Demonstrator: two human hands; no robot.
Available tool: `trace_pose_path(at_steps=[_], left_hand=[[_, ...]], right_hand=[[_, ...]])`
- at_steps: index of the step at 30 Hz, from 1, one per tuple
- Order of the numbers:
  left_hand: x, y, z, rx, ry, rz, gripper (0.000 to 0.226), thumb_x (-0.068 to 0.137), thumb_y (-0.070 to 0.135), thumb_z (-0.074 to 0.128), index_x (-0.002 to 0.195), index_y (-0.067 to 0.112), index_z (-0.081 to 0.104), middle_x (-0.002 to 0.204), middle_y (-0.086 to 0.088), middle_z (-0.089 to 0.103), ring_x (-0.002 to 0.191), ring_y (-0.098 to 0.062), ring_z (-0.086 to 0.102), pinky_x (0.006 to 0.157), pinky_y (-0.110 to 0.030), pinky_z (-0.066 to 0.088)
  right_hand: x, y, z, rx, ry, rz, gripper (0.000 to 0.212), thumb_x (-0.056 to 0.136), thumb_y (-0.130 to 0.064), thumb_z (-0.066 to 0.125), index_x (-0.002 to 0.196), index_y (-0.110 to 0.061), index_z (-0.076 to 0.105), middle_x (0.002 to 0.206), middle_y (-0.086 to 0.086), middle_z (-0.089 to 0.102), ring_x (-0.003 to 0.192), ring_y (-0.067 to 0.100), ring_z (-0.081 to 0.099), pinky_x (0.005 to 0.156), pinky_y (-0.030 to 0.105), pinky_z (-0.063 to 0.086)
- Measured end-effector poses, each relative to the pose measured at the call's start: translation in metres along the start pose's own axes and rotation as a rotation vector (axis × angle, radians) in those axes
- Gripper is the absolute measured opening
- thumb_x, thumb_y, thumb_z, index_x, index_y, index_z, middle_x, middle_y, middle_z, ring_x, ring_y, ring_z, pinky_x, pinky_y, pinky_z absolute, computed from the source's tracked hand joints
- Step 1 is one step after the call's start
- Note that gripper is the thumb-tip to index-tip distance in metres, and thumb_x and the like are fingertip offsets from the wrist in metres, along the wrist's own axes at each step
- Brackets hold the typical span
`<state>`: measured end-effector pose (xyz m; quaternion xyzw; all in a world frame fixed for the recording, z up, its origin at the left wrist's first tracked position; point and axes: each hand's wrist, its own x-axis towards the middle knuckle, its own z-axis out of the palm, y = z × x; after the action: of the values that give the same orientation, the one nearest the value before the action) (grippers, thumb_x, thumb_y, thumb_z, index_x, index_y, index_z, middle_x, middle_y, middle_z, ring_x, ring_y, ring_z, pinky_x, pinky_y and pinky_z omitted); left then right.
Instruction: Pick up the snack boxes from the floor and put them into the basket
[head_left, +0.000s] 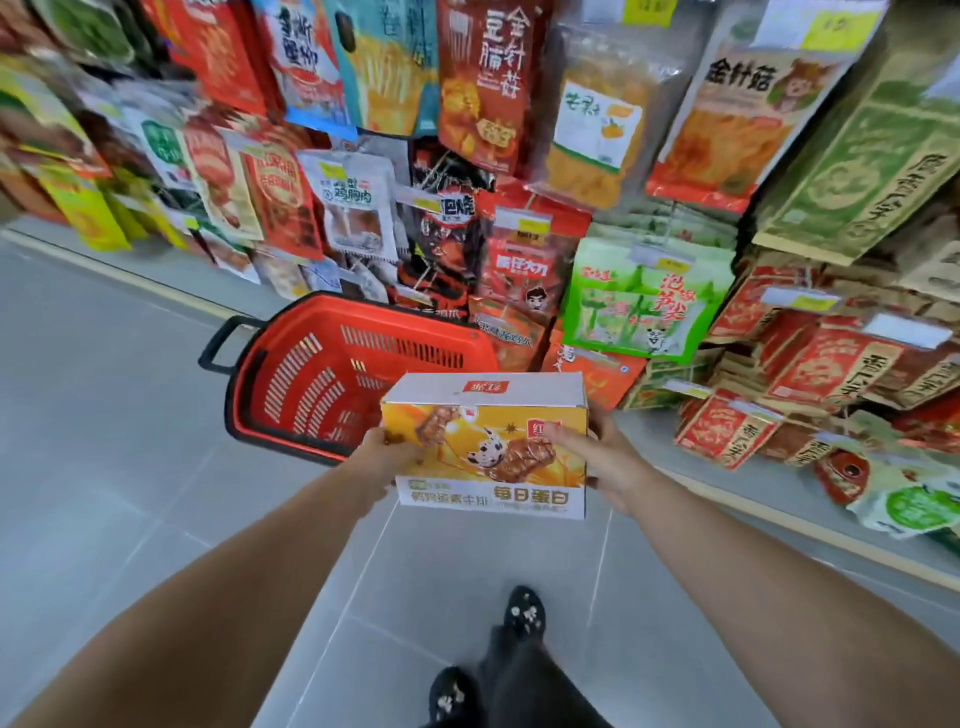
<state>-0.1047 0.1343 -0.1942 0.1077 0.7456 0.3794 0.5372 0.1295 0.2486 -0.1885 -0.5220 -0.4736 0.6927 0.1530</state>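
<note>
Setting: we look down a shop aisle with a grey tiled floor (130, 467); hanging snack packets (488, 78) crowd the racks from 10 o'clock round to 3 o'clock.
Basket: a red slotted plastic shopping basket (311, 384) with a black handle (218, 348) stands on the floor, at 10 o'clock from the box; we see nothing inside it.
Box: a white and orange cardboard snack box (488, 447), printed with meat skewers and a cartoon cow, is held off the floor at mid-frame. In our view it overlaps the basket's near right corner; we cannot tell whether it is over the opening.
Left hand: the left hand (387, 452) grips the box's 9 o'clock end, thumb on the printed face.
Right hand: the right hand (602, 457) grips the 3 o'clock end, thumb laid across the printed face.
Hands together: set apart, the box clamped between them.
Feet: two black slippers with white spots (524, 613) at 6 o'clock.
</note>
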Motion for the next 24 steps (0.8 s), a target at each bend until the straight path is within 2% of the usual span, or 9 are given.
trace_pose_path(at_steps=[2,4,8,10,13,16,18,22,24], left_hand=[[0.024,0.01,-0.019,-0.034,-0.003,-0.016,0.056,0.081,0.014,0.069,0.13,0.014,0.042,0.116,-0.009,0.06,0.097,-0.028,0.059,0.064,-0.03,0.044],[0.058,0.02,-0.037,-0.068,-0.06,-0.033,0.078,0.061,0.016,0.077,0.132,0.015,0.044,0.121,-0.013,0.062,0.108,-0.037,0.061,0.082,-0.048,0.053],[0.125,0.053,-0.071,-0.026,-0.028,-0.024,0.049,0.077,-0.004,0.062,0.122,0.011,0.05,0.115,-0.017,0.063,0.11,-0.034,0.059,0.087,-0.04,0.047],[0.16,0.068,-0.084,-0.022,0.011,-0.043,0.049,0.081,-0.006,0.058,0.126,0.013,0.049,0.105,-0.01,0.061,0.106,-0.03,0.056,0.094,-0.043,0.044],[0.216,0.083,-0.103,-0.045,0.049,-0.054,0.051,0.084,-0.006,0.055,0.13,0.014,0.046,0.107,-0.007,0.055,0.1,-0.022,0.05,0.095,-0.04,0.037],[0.268,0.085,-0.119,-0.017,0.081,-0.059,0.052,0.085,-0.004,0.053,0.134,0.01,0.043,0.112,-0.006,0.051,0.104,-0.023,0.052,0.088,-0.035,0.031],[0.308,0.077,-0.131,0.02,0.084,-0.083,0.054,0.083,-0.002,0.055,0.134,0.008,0.044,0.118,-0.007,0.054,0.113,-0.026,0.049,0.088,-0.037,0.032],[0.362,0.058,-0.148,0.078,0.086,-0.188,0.051,0.084,-0.001,0.055,0.134,0.002,0.046,0.124,-0.017,0.057,0.106,-0.026,0.049,0.088,-0.038,0.034],[0.395,0.04,-0.153,0.107,0.082,-0.235,0.055,0.08,-0.001,0.055,0.135,0.002,0.045,0.129,-0.022,0.054,0.117,-0.032,0.049,0.101,-0.045,0.037]], right_hand=[[0.03,-0.003,0.015,-0.032,0.012,-0.038,0.119,0.038,-0.07,0.085,0.141,-0.045,0.031,0.14,-0.009,0.052,0.122,0.021,0.056,0.101,0.052,0.047],[0.062,-0.009,0.031,-0.055,0.06,-0.045,0.117,0.037,-0.076,0.08,0.14,-0.043,0.035,0.139,-0.007,0.054,0.12,0.021,0.058,0.099,0.051,0.048],[0.126,-0.034,0.078,-0.042,0.085,0.019,0.064,0.08,-0.053,0.067,0.135,-0.034,0.04,0.122,-0.005,0.06,0.104,0.022,0.062,0.078,0.041,0.055],[0.161,-0.037,0.097,-0.017,0.089,0.081,0.053,0.088,-0.044,0.062,0.134,-0.032,0.04,0.118,-0.004,0.06,0.102,0.025,0.063,0.067,0.036,0.054],[0.219,-0.035,0.126,-0.026,0.145,0.094,0.069,0.076,-0.061,0.066,0.133,-0.034,0.039,0.127,-0.002,0.06,0.112,0.028,0.061,0.09,0.052,0.051],[0.284,-0.004,0.141,-0.033,0.22,0.132,0.093,0.052,-0.077,0.067,0.129,-0.031,0.043,0.122,-0.001,0.064,0.109,0.025,0.063,0.099,0.053,0.047],[0.308,-0.005,0.16,-0.052,0.254,0.187,0.076,0.065,-0.066,0.069,0.126,-0.025,0.047,0.118,0.001,0.065,0.104,0.023,0.064,0.097,0.048,0.049],[0.349,0.007,0.184,-0.121,0.292,0.202,0.041,0.09,-0.035,0.063,0.125,-0.018,0.051,0.121,0.0,0.061,0.106,0.021,0.058,0.095,0.036,0.045],[0.376,0.033,0.196,-0.147,0.304,0.192,0.033,0.093,-0.028,0.059,0.124,-0.017,0.055,0.122,0.002,0.063,0.107,0.02,0.059,0.095,0.035,0.045]])
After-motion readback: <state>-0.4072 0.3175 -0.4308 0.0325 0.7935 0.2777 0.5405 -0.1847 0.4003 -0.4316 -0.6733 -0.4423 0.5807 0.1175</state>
